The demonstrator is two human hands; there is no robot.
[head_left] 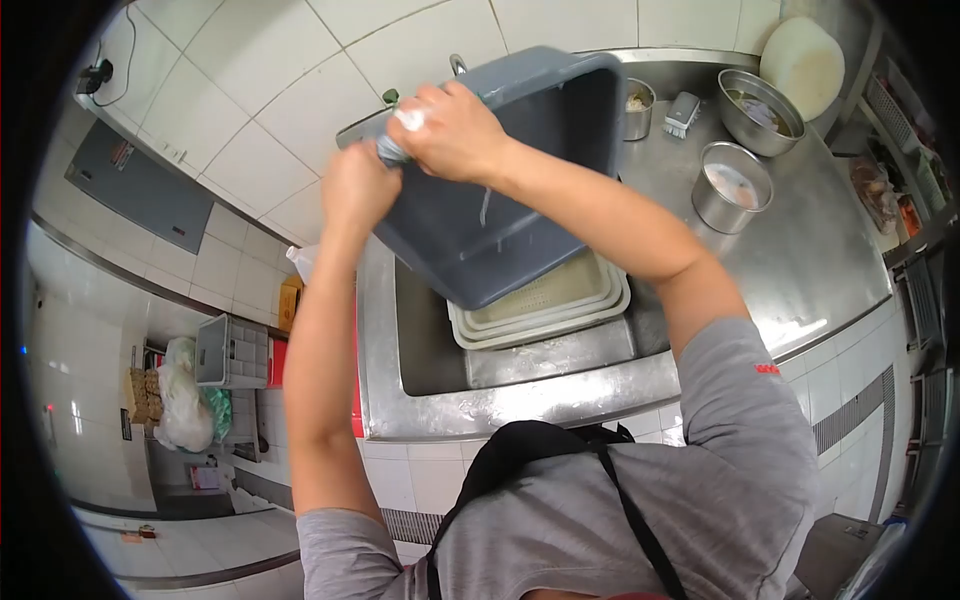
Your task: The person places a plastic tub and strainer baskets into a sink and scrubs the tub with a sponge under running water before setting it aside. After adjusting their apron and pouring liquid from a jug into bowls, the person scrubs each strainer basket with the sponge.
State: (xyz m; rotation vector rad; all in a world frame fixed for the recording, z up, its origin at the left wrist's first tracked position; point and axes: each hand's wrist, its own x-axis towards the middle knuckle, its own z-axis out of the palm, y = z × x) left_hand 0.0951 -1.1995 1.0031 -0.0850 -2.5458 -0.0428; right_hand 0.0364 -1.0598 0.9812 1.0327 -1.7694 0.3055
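My left hand (362,188) and my right hand (450,132) are closed close together around a bunched grey-white cloth (392,152), most of it hidden in my fingers. The left hand is blurred. Beneath them a large grey plastic tub (500,235) stands tilted over the sink, its inside wet. A thin streak of water shows below my right wrist. Stacked pale plastic baskets (545,325) lie in the sink under the tub.
The steel sink (430,415) joins a steel counter (800,240) at right. On it are a steel pot (733,190), a bowl of liquid (760,112), a scrub brush (682,115) and a smaller pot (638,110). A round white board (802,65) leans behind. Tiled wall (420,45) rises ahead.
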